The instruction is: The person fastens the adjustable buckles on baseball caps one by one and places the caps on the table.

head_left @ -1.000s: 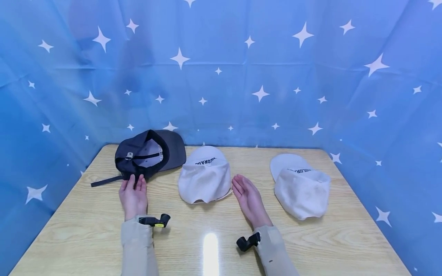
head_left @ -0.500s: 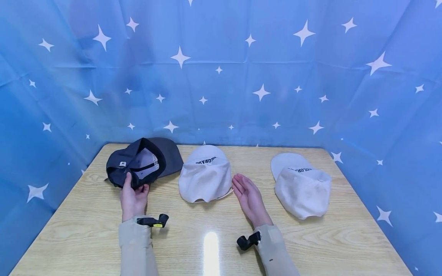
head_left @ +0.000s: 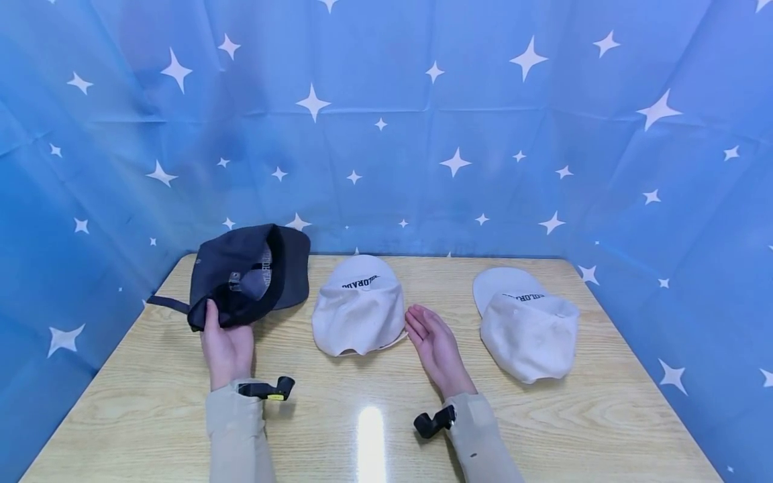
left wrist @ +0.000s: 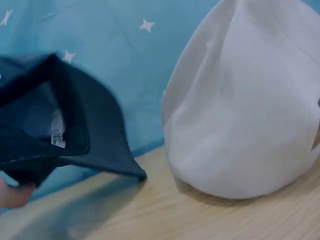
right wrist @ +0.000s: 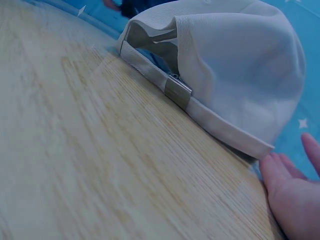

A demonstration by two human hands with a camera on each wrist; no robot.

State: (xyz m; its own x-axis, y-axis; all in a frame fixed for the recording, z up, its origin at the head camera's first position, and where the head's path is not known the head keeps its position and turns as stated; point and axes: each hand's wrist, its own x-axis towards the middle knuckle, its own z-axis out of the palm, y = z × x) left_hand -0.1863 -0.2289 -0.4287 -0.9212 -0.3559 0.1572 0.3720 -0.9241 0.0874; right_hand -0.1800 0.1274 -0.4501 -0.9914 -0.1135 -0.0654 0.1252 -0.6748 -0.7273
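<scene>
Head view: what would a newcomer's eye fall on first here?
Probably the dark cap, which the left hand holds by its near edge at the left of the table, standing out against two white caps: the middle cap and the right-hand cap. The vivid blue backdrop behind the table, scattered with white stars, would likely catch the eye next.

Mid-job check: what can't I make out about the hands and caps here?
Head view: most fingers of the left hand, hidden by the dark cap.
Left wrist view: lettering inside that cap, too blurred to read.
Right wrist view: part of the right hand, cut off by the right edge.
</scene>
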